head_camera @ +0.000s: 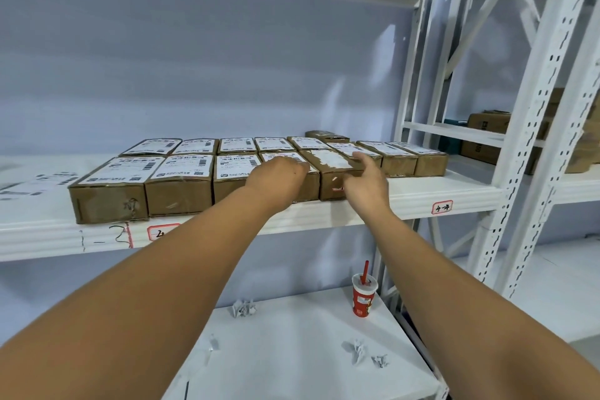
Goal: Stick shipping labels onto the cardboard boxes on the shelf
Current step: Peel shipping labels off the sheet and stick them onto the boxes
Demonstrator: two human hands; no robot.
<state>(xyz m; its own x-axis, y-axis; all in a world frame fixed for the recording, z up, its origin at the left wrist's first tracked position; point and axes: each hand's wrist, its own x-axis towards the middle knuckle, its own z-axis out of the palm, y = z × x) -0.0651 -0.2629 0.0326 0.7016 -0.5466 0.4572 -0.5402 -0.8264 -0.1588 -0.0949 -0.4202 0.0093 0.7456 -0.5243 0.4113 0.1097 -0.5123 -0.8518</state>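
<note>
Two rows of boxes (110, 191) sit mid-frame on the shelf (422, 204), most labelled. Right hand (367, 180) grips the torn-label box (328, 161) in the front row, thumb on top. Left hand (279, 174) rests on the labelled box (310, 185) beside it, its fingers hidden, so its grip can't be told. Red cup (362, 300) lower centre-right.

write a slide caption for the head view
Left hand rests on a labelled box; right hand grips the next box, its label torn, on the shelf.

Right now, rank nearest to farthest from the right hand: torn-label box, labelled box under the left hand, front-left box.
1. Torn-label box, touched by the right hand.
2. Labelled box, under the left hand, adjacent on the left.
3. Front-left box, far left end.
</note>
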